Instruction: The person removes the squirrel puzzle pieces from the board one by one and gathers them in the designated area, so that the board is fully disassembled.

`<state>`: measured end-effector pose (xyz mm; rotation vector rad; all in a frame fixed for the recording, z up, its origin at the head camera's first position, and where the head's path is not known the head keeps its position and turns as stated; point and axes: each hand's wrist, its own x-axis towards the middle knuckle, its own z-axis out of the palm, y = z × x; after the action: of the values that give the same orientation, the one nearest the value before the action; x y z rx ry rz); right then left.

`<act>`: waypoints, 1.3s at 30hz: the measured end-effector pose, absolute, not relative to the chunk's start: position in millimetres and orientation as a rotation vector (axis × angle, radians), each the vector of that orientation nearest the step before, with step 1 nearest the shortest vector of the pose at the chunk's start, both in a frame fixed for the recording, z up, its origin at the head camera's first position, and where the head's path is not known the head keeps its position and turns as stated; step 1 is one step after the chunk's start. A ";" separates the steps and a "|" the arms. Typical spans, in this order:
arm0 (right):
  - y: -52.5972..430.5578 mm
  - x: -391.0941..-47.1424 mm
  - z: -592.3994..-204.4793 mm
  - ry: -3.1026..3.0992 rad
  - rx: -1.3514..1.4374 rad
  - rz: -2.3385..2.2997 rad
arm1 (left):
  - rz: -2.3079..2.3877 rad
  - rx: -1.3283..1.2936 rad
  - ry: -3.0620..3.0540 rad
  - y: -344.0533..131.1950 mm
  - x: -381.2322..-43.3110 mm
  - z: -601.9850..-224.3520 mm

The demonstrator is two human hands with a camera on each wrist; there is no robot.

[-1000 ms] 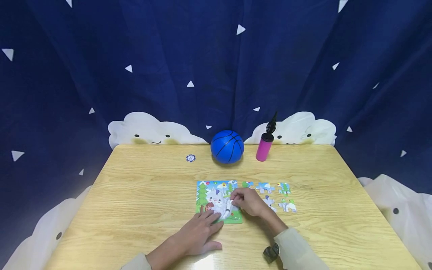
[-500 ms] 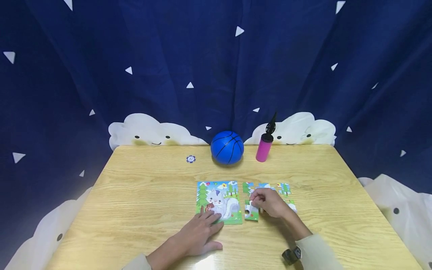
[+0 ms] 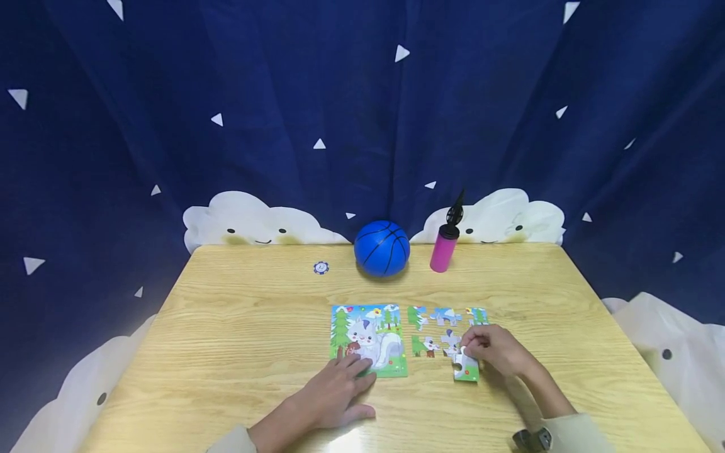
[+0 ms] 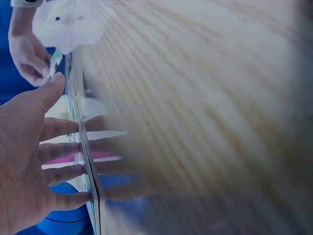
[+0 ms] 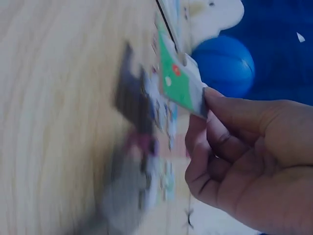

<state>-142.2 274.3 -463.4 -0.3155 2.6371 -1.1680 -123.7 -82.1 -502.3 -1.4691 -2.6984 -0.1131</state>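
Observation:
My right hand (image 3: 498,350) pinches a puzzle piece (image 3: 467,370) by its edge, showing green grass, a red flower and part of a white tail. In the right wrist view the piece (image 5: 177,82) is raised off the table, its shadow apart from it. Several loose pieces lie beside it, among them a tree piece (image 3: 416,316), a sky piece (image 3: 445,316) and a face piece (image 3: 425,346). My left hand (image 3: 337,391) rests with fingers spread on the lower edge of a squirrel picture board (image 3: 389,343); the left wrist view shows the fingertips at its edge.
Toward the back of the wooden table (image 3: 243,314) stand a blue basketball (image 3: 382,248) and a pink hand pump (image 3: 443,250) with a black nozzle. A round blue-and-white chip (image 3: 321,268) lies left of the ball. A dark blue curtain (image 3: 362,113) hangs behind.
The right hand has moved from the board's right side rightward and toward me, carrying the puzzle piece past the loose pieces. The left hand has stayed on the board.

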 end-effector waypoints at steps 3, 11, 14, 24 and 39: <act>285.5 -137.8 -462.8 2.655 -0.264 -1.145 | -0.113 -1.470 -2.701 -81.8 -123.9 -502.5; 308.2 -131.0 -466.4 2.600 -0.227 -1.126 | -0.083 -1.465 -2.689 -81.6 -124.6 -500.9; 311.3 -127.7 -468.8 2.611 -0.153 -1.068 | -0.083 -1.462 -2.685 -81.3 -124.5 -500.3; 309.6 -121.3 -481.0 2.747 0.091 -0.923 | -0.081 -1.458 -2.688 -79.5 -124.6 -502.7; 292.7 -133.1 -476.4 2.742 0.097 -0.977 | -0.120 -1.451 -2.664 -81.2 -124.5 -502.7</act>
<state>-133.1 292.7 -476.4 0.0968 2.7417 -0.9768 -124.5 -81.2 -502.7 -1.4507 -2.6637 -0.1200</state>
